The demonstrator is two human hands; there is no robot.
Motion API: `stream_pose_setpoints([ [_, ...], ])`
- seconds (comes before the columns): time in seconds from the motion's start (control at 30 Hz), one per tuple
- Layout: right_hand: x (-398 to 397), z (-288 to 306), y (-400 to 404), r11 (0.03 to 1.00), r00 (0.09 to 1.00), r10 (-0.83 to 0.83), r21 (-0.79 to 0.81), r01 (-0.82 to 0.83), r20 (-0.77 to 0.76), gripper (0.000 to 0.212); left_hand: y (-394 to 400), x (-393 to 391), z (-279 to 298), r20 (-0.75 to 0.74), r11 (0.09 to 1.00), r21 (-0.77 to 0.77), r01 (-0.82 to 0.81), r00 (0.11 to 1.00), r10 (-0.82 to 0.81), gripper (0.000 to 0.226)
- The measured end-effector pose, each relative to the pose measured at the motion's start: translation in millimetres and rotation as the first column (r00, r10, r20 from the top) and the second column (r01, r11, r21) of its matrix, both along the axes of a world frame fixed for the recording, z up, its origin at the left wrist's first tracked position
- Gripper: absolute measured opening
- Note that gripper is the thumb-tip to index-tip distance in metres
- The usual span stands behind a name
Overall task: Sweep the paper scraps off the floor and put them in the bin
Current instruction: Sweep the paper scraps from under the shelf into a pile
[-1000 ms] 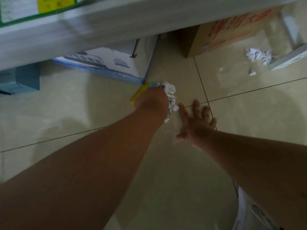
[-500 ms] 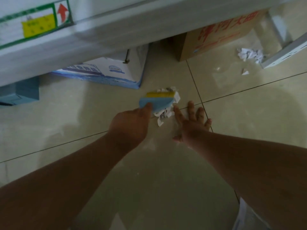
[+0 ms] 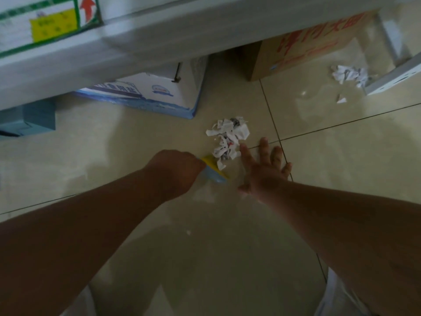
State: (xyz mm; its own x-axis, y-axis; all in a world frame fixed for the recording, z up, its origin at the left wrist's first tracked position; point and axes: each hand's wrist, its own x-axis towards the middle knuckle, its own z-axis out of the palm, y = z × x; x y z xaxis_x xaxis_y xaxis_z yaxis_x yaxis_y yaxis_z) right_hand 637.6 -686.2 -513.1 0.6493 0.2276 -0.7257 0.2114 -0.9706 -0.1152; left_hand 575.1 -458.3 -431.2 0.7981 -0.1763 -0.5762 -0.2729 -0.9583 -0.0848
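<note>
Paper scraps (image 3: 229,139) heaped (no clear axis), left hand (image 3: 176,171) gripping sponge (image 3: 215,171), right hand (image 3: 265,172) splayed beside.

1. Your left hand (image 3: 175,171) grips a blue-and-yellow scraper (image 3: 215,171), its yellow edge touching the near side of the scrap pile (image 3: 229,139).
2. Your right hand (image 3: 265,172) lies flat on the floor (image 3: 114,156), fingers spread, just right of the pile; the forefinger touches the scraps.
3. A second, smaller heap (image 3: 349,75) lies well apart, far right, beside a white rail (image 3: 396,79). Loose bits (image 3: 341,100) sit near it.
4. A shelf edge (image 3: 136,42) overhangs the top of the view.
5. Under it stand a white-and-blue box (image 3: 148,92), a brown carton (image 3: 303,51) with red lettering, and a blue box (image 3: 29,117) at far left.
</note>
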Motion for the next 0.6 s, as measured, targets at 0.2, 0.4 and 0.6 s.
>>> stream_pose_setpoints([
  [0.2, -3, 2, -1, 1.000, 1.000, 0.019, 0.024, -0.020, 0.024, 0.123, -24, 22, -4, 0.030, 0.996, -0.037, -0.081, 0.996, 0.082, 0.047],
  [0.4, 12, 40, -2, 0.993, 0.992, -0.109, 0.029, 0.111, -0.067, 0.047, -41, -9, 7, 0.095, 0.874, -0.328, -0.358, 0.908, 0.407, 0.034],
  [0.6, -9, 96, 7, 0.337, 0.149, -0.464, -0.018, 0.941, -0.873, 0.030, -99, -30, 6, -0.247, 0.304, -0.723, -0.620, 0.643, 0.725, 0.024],
])
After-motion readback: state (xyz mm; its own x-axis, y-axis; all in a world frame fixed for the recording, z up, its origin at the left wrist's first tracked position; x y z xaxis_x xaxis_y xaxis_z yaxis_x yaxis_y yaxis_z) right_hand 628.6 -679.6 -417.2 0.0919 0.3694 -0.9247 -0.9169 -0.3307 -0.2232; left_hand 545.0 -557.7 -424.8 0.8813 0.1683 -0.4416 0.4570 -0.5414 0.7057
